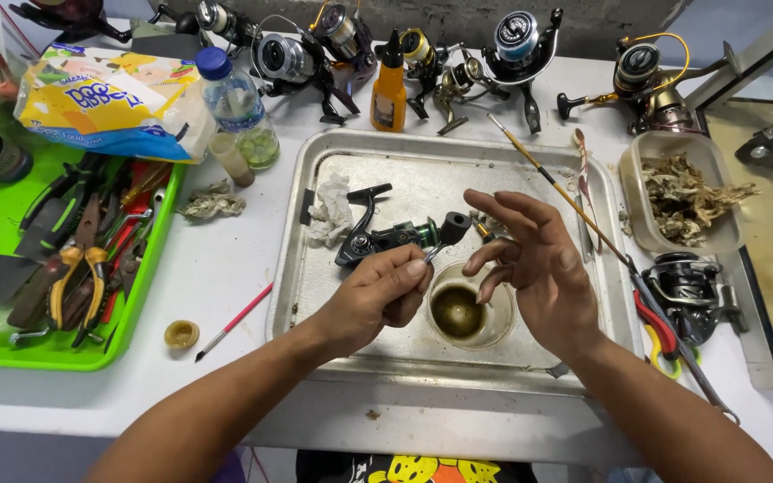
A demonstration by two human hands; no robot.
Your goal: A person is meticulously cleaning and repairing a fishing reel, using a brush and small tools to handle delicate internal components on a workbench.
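Cup [471, 313] of murky liquid sits in tray [315, 295].

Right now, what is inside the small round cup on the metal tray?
The cup holds dark olive-brown liquid or grease. Its bottom is hidden beneath that, and the right hand covers its far rim.

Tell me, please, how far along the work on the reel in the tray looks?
Done: the fishing reel body lies partly stripped in the metal tray, beside a crumpled tissue. In hand: the left hand pinches a small part I cannot identify over the cup of dark liquid; the right hand hovers open. Left: reassembly.
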